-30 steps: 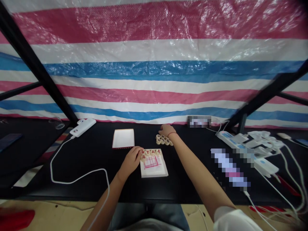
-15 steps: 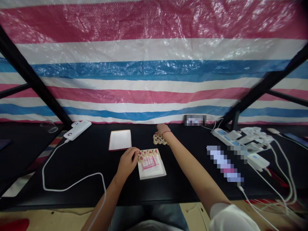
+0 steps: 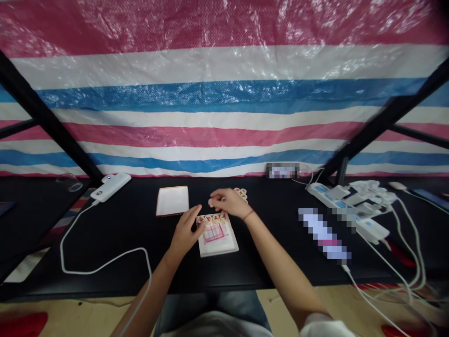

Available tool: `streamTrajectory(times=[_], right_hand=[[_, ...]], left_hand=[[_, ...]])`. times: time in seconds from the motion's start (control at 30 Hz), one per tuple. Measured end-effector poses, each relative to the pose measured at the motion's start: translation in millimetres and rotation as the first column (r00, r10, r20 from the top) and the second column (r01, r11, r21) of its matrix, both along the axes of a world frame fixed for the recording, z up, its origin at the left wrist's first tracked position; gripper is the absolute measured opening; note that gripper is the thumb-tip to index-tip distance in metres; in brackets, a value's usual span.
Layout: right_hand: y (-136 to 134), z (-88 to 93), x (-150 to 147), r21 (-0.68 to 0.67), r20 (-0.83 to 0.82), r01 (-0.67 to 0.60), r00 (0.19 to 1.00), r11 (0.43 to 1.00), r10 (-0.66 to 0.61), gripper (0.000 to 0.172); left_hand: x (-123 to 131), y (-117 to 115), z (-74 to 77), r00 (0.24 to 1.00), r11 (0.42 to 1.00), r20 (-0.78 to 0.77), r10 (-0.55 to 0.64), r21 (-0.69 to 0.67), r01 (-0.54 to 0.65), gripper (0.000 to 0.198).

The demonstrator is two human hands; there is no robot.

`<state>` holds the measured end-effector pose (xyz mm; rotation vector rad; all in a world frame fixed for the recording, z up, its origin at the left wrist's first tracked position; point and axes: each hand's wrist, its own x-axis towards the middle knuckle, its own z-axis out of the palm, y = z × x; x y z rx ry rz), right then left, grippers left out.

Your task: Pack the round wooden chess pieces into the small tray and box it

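Note:
A shallow white box [image 3: 219,249] with pink lines on its bottom lies in front of me. Several round Chinese chess pieces [image 3: 216,218] with red characters stand in a row along its far edge. My left hand [image 3: 185,231] is at the box's left side, fingers stretched and thumb apart, the thumb reaching over the corner and hiding part of the inside. Just beyond the far edge, my right hand [image 3: 229,202] pinches a pale Chinese chess piece [image 3: 211,202] in its fingertips; its marking is not legible. More pieces [image 3: 241,192] lie behind that hand, partly hidden by it.
The box lid [image 3: 172,201], white inside, lies left of the box. A white power bank [image 3: 112,186] with a cable is farther left. On the right are a power strip [image 3: 328,199] with plugs, and a phone-like device [image 3: 324,236]. A striped sheet [image 3: 210,103] hangs behind the table.
My right hand has come from the loose pieces back toward the box, now with a Chinese chess piece in it. My left fingers have spread, and the thumb has moved over the box.

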<state>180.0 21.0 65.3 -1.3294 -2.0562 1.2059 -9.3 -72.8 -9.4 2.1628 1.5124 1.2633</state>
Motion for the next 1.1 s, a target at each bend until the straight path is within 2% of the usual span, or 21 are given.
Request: streamTrajectory(times=[0.07, 0.17, 0.27, 0.4, 0.53, 0.6, 0.7, 0.77, 0.97, 1.1], right_hand=[[-27, -9.5, -6, -0.001, -0.183, -0.055, 0.982, 0.998, 0.054, 0.029], [-51, -21.8, -12, 0.010, -0.323, -0.024, 0.946, 1.000, 0.027, 0.029], [-58, -28.4, -11, -0.032, -0.372, 0.021, 0.928, 0.999, -0.031, 0.027], [-60, -32.1, -3, -0.057, -0.380, 0.023, 0.924, 0.998, -0.043, 0.023], [-66, -34.5, 5, 0.217, -0.257, 0.069, 0.966, 0.974, -0.011, 0.010], [-71, -34.8, 8, 0.323, -0.160, 0.035, 0.987, 0.946, 0.018, 0.013], [-80, -33.8, 9, 0.386, -0.051, -0.048, 0.996, 0.921, 0.073, 0.026], [-85, -32.9, 5, 0.422, 0.008, -0.089, 0.995, 0.902, 0.095, 0.030], [-93, -37.8, -10, 0.473, 0.251, -0.116, 0.968, 0.874, -0.008, 0.007], [-96, -44.3, -5, 0.504, 0.236, -0.082, 0.971, 0.860, -0.046, 0.003]], left_hand=[[1, 0, 0.9, 0.999, 0.999, -0.020, -0.046, 0.007, 0.047, 0.045], [2, -1, 1.8, 0.995, 0.995, -0.036, -0.093, 0.031, 0.094, 0.035], [4, -2, 2.1, 0.993, 0.993, -0.018, -0.113, 0.045, 0.114, 0.027], [5, -2, 2.4, 0.997, 0.996, 0.023, -0.073, 0.056, 0.071, 0.019], [4, 2, 4.1, 0.997, 0.995, 0.067, 0.025, 0.091, -0.031, 0.012], [5, 3, 5.4, 0.993, 0.992, 0.100, 0.062, 0.099, -0.072, 0.005], [6, 4, 6.9, 0.989, 0.990, 0.127, 0.072, 0.109, -0.086, 0.003], [6, 4, 7.8, 0.989, 0.989, 0.133, 0.063, 0.125, -0.080, 0.004], [4, 1, 10.8, 0.991, 0.983, 0.122, 0.052, 0.170, -0.073, 0.006], [5, -2, 9.7, 0.997, 0.991, 0.073, -0.024, 0.134, 0.014, 0.005]])
